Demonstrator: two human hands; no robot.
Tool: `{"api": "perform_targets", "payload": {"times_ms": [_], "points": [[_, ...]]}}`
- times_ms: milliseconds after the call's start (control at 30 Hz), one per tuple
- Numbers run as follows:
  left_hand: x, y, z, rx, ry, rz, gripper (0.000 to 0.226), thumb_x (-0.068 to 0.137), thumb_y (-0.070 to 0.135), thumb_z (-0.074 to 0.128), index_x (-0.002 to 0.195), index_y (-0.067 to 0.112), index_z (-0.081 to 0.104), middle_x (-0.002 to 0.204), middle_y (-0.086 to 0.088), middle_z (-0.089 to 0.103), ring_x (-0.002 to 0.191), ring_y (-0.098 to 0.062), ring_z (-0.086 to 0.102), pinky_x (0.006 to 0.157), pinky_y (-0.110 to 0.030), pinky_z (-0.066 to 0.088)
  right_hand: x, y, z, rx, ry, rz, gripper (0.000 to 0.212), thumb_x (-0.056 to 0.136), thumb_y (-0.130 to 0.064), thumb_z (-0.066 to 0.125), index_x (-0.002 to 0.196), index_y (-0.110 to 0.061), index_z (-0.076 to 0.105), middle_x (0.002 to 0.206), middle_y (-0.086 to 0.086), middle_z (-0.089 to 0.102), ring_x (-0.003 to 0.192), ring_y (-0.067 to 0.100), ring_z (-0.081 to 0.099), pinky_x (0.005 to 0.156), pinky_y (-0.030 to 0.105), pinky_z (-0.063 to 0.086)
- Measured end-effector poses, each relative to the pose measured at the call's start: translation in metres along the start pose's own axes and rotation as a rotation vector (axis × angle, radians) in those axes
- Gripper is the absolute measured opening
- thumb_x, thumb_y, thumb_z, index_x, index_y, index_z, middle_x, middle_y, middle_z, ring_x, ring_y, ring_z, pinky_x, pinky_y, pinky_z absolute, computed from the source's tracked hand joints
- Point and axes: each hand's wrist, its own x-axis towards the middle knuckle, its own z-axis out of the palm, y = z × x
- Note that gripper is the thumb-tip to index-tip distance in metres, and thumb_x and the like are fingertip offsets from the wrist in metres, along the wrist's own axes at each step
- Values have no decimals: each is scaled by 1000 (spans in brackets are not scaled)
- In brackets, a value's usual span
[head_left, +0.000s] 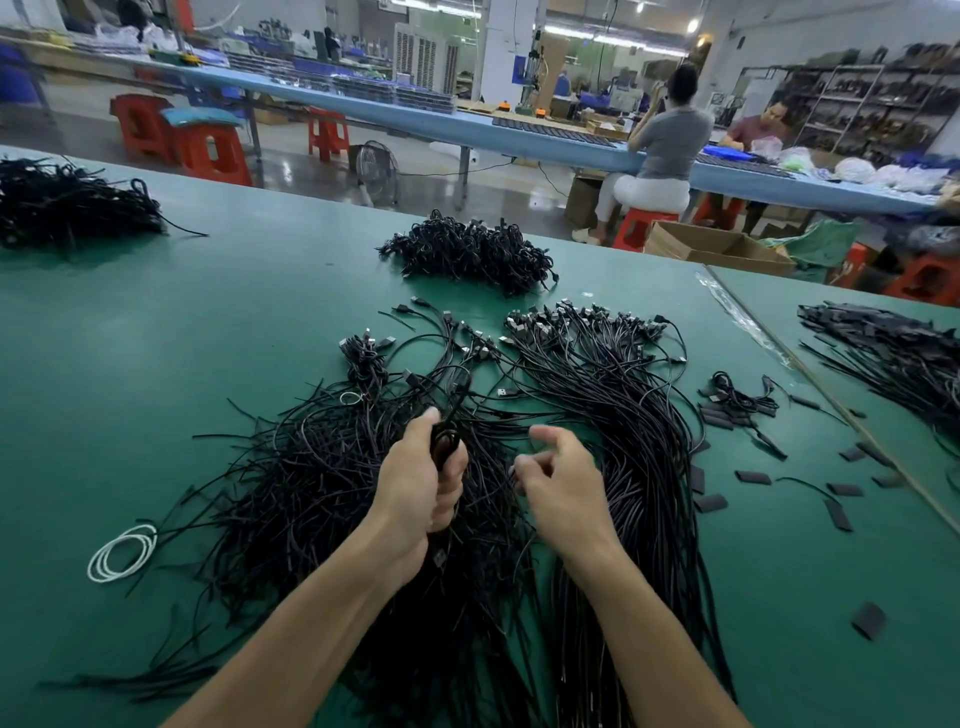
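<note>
One left hand (415, 486), one right hand (563, 486), two seated people (670, 137), one floor fan (376, 166)

A single wide-angle camera, worn on the person's head, supplies the only view. It faces forward and down across the table (156, 364) from its near edge. It sits close above both forearms, with the left hand (415, 488), right hand (561, 488) and cables (597, 405) near frame centre. The upper frame covers the workshop beyond.
</note>
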Motion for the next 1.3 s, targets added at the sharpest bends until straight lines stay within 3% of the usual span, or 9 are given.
{"api": "perform_targets", "payload": {"times_ms": [133,333,467,667,867,1000,1100,1167,1300], "points": [[-2,1,0,24,-63,34,64,104,34,31,46,22,55,44,7,25,35,-9,15,33,-18,17,1,-10,-10,109,179,-171,16,95,-11,62,98,-26,67,80,-5,71,72,1,68,68,21,56],[-1,-2,2,11,-84,95,20,100,17,35,97,12,54,47,7,29,36,-9,18,33,-16,18,-10,-33,-16,562,260,-148,11,90,-7,70,95,-17,69,82,2,75,77,16,73,64,20,54],[-5,-3,11,-34,-142,163,34,87,26,45,114,16,62,50,6,33,37,-7,23,35,-16,21,-26,-44,-8,329,158,-302,24,85,-9,75,89,-32,68,80,-7,75,67,9,70,59,19,53],[-4,1,11,-116,-82,214,48,104,35,41,96,-4,68,44,3,30,36,-10,20,37,-18,22,-37,-53,-15,-12,42,-543,25,88,-5,72,93,-29,65,86,-17,70,87,-1,68,76,11,51],[-10,4,12,-111,-43,207,68,105,48,37,47,23,65,44,5,40,35,-7,26,36,-17,25,-42,-51,-18,-339,81,-763,20,90,-10,70,95,-25,58,91,-11,69,88,6,62,76,27,54],[-11,6,16,-131,-8,133,68,100,55,42,41,22,52,44,4,40,34,-8,28,35,-18,26,-44,-51,-17,-363,165,-812,13,87,-9,74,91,-16,64,84,-10,67,83,9,59,71,27,51],[-9,7,18,-121,50,76,72,99,57,42,41,20,60,42,5,39,34,-8,29,34,-18,26,-47,-52,-17,-493,154,-909,9,87,-7,73,88,-12,66,84,-6,69,85,14,61,66,32,56],[-7,5,17,-98,50,65,70,99,57,42,46,20,67,43,5,38,35,-8,30,35,-18,25,-49,-54,-19,-566,96,-972,8,87,-4,72,85,-10,67,82,-3,69,85,17,63,67,34,57],[-7,-3,10,-65,-82,-5,58,97,56,50,51,22,51,47,4,32,37,-9,26,36,-18,23,-47,-63,-29,-738,-109,-1093,17,78,1,72,86,-12,67,74,-3,65,77,20,57,70,37,52]]}}
